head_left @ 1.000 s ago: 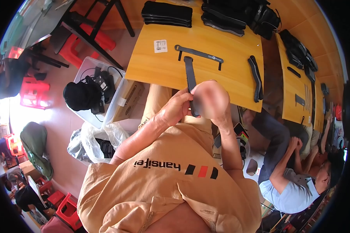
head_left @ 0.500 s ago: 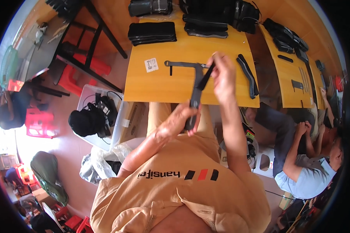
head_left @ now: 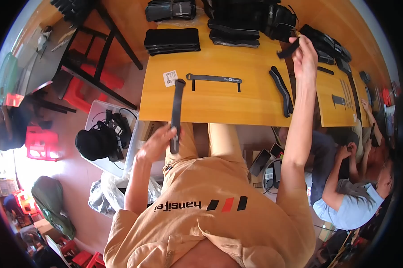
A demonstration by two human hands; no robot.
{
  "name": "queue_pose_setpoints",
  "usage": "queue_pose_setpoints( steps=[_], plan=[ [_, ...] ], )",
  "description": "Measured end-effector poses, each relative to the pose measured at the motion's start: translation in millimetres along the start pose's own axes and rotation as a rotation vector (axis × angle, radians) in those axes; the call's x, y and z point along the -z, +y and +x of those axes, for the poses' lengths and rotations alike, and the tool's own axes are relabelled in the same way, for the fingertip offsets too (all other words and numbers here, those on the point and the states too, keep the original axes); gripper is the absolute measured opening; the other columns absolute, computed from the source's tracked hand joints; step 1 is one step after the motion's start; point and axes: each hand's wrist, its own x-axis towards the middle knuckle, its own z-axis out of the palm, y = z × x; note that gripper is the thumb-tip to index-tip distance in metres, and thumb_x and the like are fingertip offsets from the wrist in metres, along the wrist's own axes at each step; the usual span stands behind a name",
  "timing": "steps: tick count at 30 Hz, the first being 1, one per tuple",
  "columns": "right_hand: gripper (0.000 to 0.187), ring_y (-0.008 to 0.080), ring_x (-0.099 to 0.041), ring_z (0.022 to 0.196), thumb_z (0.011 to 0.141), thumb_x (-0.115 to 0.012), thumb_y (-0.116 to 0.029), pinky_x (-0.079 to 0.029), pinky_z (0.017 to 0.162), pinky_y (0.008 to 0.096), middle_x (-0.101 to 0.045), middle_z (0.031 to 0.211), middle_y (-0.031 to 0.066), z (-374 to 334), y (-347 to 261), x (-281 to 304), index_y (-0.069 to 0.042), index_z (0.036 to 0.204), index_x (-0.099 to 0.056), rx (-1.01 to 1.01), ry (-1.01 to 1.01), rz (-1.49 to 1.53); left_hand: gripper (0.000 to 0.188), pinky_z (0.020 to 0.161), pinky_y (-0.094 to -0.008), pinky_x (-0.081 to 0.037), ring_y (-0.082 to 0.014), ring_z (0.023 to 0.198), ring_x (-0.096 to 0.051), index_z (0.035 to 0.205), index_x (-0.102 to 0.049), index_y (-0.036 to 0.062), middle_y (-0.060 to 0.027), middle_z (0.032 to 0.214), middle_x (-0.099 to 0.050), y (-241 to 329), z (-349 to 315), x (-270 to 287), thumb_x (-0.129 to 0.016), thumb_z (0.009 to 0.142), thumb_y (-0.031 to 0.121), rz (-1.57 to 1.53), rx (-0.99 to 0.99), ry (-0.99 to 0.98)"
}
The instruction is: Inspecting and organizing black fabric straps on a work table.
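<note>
My left hand (head_left: pixel 156 142), in front of the table's near edge, grips the lower end of a dark grey strap (head_left: pixel 177 105). The strap stands up from the fingers, a ring-like loop at its top end. Raised over the table's right side, my right hand (head_left: pixel 305 60) is closed on a short black strip (head_left: pixel 289 49), whose free end sticks out to the left. A second grey strap (head_left: pixel 215 79) lies across the table between the hands, with a loop at its left end and two short black tabs pointing down from it.
The yellow table (head_left: pixel 219 107) carries a folded dark band (head_left: pixel 281 91), a white label (head_left: pixel 170 78) and stacks of black bands (head_left: pixel 172 41). Left of it stands a white bin (head_left: pixel 134 134) holding black gear. At the right, another person (head_left: pixel 344 196) sits by a second table.
My hands have moved apart. The left went left with the grey strap; the right rose to the right with the black strip. The strap lying on the table now shows along its whole length.
</note>
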Motion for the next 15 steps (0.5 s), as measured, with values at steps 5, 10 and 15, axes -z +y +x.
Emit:
queue_pose_setpoints(
  steps=[5, 10, 15],
  plan=[
    [0.010, 0.0031, -0.043, 0.045, 0.093, -0.050, -0.013, -0.033, 0.042, 0.0143, -0.065, 0.081, 0.0115, -51.9, -9.7, -1.4, -0.006, 0.097, -0.056, -0.104, -0.216, -0.172, 0.034, 0.057, -0.0216, -0.035, -0.0073, 0.068, -0.047, 0.114, -0.052, 0.0012, 0.0001, 0.075, -0.052, 3.1, 53.9, 37.3, -0.059, 0.088, 0.022, 0.343, -0.154, 0.296],
    [0.016, 0.0031, -0.044, 0.046, 0.094, -0.049, -0.020, -0.032, 0.041, 0.0140, -0.061, 0.071, 0.0073, -97.7, -12.6, -0.8, -0.006, 0.101, -0.053, -0.276, -0.303, -0.237, 0.044, 0.055, -0.0290, -0.042, -0.0147, 0.058, -0.050, 0.111, -0.049, 0.0045, -0.0050, 0.066, -0.049, -20.0, 84.3, 47.2, -0.071, 0.074, 0.011, 0.562, -0.356, 0.577],
    [0.017, 0.0014, -0.040, 0.048, 0.090, -0.052, -0.012, -0.028, 0.041, 0.0126, -0.058, 0.067, 0.0046, -122.8, -9.6, -9.7, -0.005, 0.105, -0.051, -0.366, -0.407, -0.383, 0.048, 0.071, -0.0403, -0.044, -0.0299, 0.079, -0.052, 0.110, -0.052, 0.0065, -0.0139, 0.084, -0.050, -8.1, 78.8, 22.2, -0.075, 0.069, 0.016, 1.034, -0.289, 0.765]
  ],
)
